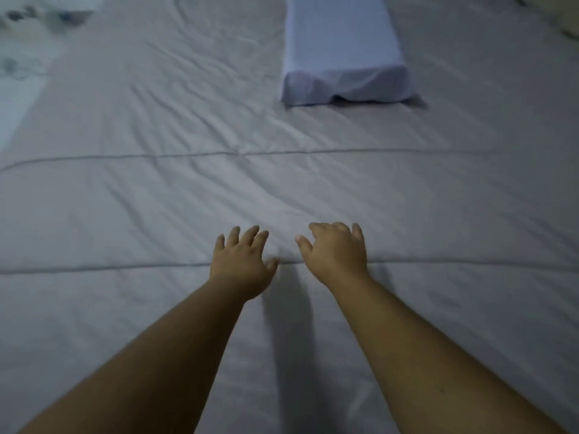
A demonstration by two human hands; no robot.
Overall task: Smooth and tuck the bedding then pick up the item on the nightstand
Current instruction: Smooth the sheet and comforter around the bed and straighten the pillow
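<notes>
A grey quilted bed cover point(156, 198) fills the head view, creased with shallow wrinkles and crossed by stitched seams. My left hand point(242, 263) and my right hand point(335, 250) reach forward side by side over the cover near a seam. Both have fingers spread and hold nothing. The fingertips are at or just above the fabric; I cannot tell whether they press on it. No nightstand or item on it is in view.
A pale blue-white pillow point(341, 54) lies on the cover at the far centre-right. At the far left a lighter patterned fabric point(25, 57) borders the cover. Something pale shows at the top right corner point(564, 17).
</notes>
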